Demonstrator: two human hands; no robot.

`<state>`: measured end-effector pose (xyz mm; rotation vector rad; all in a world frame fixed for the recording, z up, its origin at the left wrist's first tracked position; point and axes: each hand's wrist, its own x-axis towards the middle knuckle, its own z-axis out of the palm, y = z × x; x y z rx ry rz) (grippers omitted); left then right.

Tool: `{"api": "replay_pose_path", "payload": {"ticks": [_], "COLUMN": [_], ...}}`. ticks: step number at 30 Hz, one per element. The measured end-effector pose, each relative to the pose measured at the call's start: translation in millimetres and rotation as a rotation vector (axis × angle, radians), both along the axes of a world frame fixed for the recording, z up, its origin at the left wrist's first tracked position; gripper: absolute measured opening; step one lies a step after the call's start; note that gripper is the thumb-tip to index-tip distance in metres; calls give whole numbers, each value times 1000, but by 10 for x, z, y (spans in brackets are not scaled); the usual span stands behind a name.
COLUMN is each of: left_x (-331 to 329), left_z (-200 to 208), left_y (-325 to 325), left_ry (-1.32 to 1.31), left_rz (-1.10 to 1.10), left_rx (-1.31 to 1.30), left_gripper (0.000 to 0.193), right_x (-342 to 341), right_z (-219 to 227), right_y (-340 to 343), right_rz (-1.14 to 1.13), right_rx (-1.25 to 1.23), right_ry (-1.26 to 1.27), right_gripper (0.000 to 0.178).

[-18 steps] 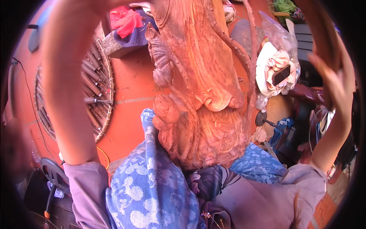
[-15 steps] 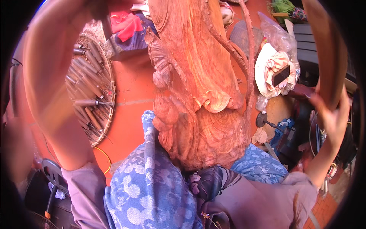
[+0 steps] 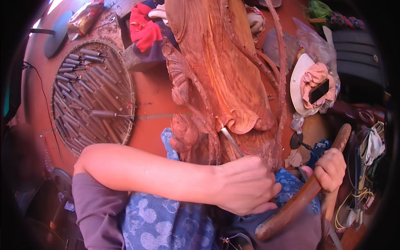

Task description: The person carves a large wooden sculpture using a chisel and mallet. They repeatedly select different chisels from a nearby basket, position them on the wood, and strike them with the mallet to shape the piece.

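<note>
A large reddish wood carving point(image 3: 233, 62) with robe-like folds and twisting stems stands in front of me, its lower end between my legs. My left hand point(image 3: 246, 183) is closed around a carving chisel point(image 3: 231, 142); its handle is hidden in the fist. The chisel's pale blade points up and away, its tip at the curled lower edge of the folds. To the right, my right hand point(image 3: 330, 171) grips a curved wooden club point(image 3: 293, 202) near its upper end. The club slants down toward my lap, apart from the chisel.
On the left, a round woven tray point(image 3: 52, 98) holds several wood-handled chisels. Red and dark cloth point(image 3: 143, 29) lies behind it. At right are a white hat point(image 3: 298, 83) with a pink scrunchie and a phone point(image 3: 319, 91), plus tangled cords point(image 3: 359, 196). Blue patterned cloth point(image 3: 166, 225) covers my lap.
My left arm has come down from its raised place, bringing the chisel to the carving. My right hand has lowered the club from the upper right toward my lap.
</note>
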<state>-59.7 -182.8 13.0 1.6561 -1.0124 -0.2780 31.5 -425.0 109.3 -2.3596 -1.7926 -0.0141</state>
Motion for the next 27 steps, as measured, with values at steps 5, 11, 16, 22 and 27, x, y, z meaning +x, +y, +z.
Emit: {"api": "replay_pose_path", "payload": {"ticks": [5,11,16,22,27], "left_x": [-57,-81,-668,-1441,-1428], "left_z": [136,205,-362,-1547,-1734], "left_y": [140,1396,2959,3356,2952], "left_ry": [146,274,551,1040,1145], "left_rz": [-20,708,1604,1733,1745], "left_rx": [271,485,839,760,882], "left_gripper": [39,16,45,55,55], "right_x": [42,-87,-258,-206,-198], "right_z": [-115,-114,-243,-279,-294], "right_y": [-85,-147,-213,-218,-281], "right_rz": [8,-89,-203,-190,-247], "right_rx": [-28,-305,-465,-595,-595], "right_ry": [58,228,331,325,359], "right_gripper": [34,25,26,24,27]}}
